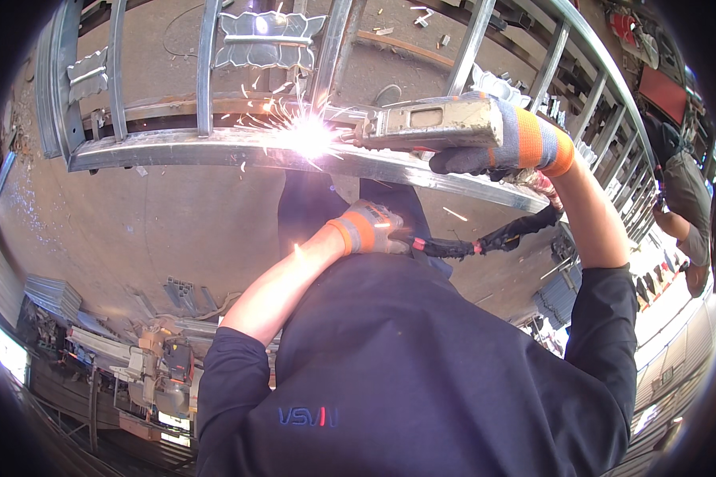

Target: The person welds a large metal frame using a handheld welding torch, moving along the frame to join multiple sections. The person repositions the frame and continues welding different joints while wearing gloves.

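My right hand (533, 139), in a grey and orange work glove, is closed round the back of a boxy, scuffed welding gun (422, 123). The gun points left, its tip at a metal railing frame (175, 149). A white glare with flying sparks hides the tip and the spot on the lower rail where an upright bar (332, 60) meets it. Down by my thigh, my left hand (371, 226), gloved alike, is closed on a black wrapped cable (453, 248), which runs right and up toward the gun's rear. The left fingertips are partly hidden.
Wavy ornamental metal panels (266, 52) sit between the uprights. The frame curves away to the right, where another person (686, 207) is. Stacked metal profiles (53, 296) and a machine (163, 366) stand at lower left. Scraps lie on the floor (175, 215).
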Demonstrator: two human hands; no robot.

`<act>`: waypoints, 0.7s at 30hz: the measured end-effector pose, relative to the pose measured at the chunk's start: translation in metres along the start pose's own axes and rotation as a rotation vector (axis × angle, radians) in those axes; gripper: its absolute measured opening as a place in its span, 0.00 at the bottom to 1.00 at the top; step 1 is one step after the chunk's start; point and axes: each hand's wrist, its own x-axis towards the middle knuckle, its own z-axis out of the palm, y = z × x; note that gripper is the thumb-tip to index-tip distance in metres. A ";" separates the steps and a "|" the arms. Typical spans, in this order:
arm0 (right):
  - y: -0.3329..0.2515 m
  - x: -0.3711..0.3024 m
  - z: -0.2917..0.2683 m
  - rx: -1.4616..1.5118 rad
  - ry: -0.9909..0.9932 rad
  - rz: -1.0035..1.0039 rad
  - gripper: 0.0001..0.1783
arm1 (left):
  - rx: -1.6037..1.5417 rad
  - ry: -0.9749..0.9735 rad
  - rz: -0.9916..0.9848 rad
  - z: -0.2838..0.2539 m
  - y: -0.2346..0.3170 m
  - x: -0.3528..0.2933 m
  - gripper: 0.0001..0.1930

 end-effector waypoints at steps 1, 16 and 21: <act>-0.001 0.001 0.001 -0.004 0.019 -0.033 0.22 | 0.021 0.006 0.012 0.000 0.001 0.001 0.32; -0.005 -0.023 -0.018 0.055 -0.032 0.014 0.28 | -0.011 -0.008 -0.019 -0.001 0.003 0.007 0.30; 0.005 -0.076 -0.040 0.084 0.050 0.168 0.31 | -0.027 -0.041 -0.023 0.007 0.020 0.040 0.33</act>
